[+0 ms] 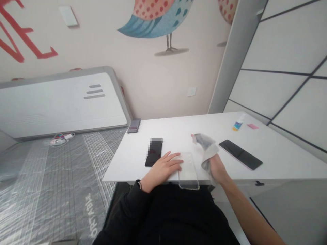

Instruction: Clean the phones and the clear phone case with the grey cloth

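Observation:
A clear phone case (187,170) lies at the table's front edge, its near end sticking out past the edge. My left hand (166,166) rests flat with fingers stretched, the fingertips touching the case's left side. My right hand (217,168) is closed around a crumpled grey-white cloth (208,149), held just right of the case. At the cloth's far end shows a small pink bit (192,135); what it is I cannot tell. A dark phone (154,153), partly pixelated, lies beyond my left hand. Another black phone (240,154) lies to the right of the cloth.
On the white table (173,131) a small white bottle with a blue label (238,123) stands at the back right, beside a pink slip (252,126). A pixelated dark object (134,126) sits at the back left corner. Cables (61,139) lie on the floor at left.

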### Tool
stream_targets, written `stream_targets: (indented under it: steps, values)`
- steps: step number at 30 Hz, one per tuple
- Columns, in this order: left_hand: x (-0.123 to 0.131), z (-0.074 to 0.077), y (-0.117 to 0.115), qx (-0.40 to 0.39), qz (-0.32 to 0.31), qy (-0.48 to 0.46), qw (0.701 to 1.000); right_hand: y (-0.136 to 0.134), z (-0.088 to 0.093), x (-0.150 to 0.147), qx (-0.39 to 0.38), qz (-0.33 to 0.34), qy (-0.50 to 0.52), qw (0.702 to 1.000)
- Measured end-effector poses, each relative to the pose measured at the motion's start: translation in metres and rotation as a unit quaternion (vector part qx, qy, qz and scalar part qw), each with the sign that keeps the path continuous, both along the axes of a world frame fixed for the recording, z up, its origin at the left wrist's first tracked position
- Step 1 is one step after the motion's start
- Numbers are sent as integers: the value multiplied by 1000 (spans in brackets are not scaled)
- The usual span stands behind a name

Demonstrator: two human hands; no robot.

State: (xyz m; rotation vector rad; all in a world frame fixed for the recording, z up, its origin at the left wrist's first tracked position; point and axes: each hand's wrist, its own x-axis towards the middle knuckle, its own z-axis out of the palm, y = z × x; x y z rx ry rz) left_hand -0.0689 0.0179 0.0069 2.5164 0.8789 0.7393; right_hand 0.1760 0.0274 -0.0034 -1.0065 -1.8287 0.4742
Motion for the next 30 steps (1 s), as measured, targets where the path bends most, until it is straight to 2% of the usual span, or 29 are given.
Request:
stream_targets:
  steps: [2, 5, 8, 11, 14, 17, 20, 23, 27, 30]
  values:
    - [2, 0, -4, 10, 42, -9, 999, -1, -2, -4, 3, 30, -92, 995]
    - [6, 0, -28, 36, 108, -20, 993, -3, -7, -8, 27, 45, -234, 971]
    - [12, -9, -58, 24, 138, -15, 990, -9, -12, -4, 47, 42, -260, 964]
    - [21, -23, -74, 5, 149, -16, 989, -21, -16, 0, 49, 67, -265, 961]
    - [28, -30, -74, 8, 161, -43, 986, -32, -17, 2, 43, 124, -274, 953]
    - [30, -27, -69, -1, 137, -66, 988, -28, -14, 5, 32, 163, -303, 938]
    - [27, -20, -66, -18, 128, -68, 989, -9, -11, 9, 36, 111, -323, 939]
    - [20, -19, -64, -25, 154, -52, 986, 3, -13, 6, 45, 76, -310, 947]
    - [16, -25, -59, -45, 190, -65, 979, -14, -14, -6, 39, 132, -302, 943]
    - [16, -25, -50, -20, 183, -98, 978, -30, -11, -10, 14, 193, -293, 936]
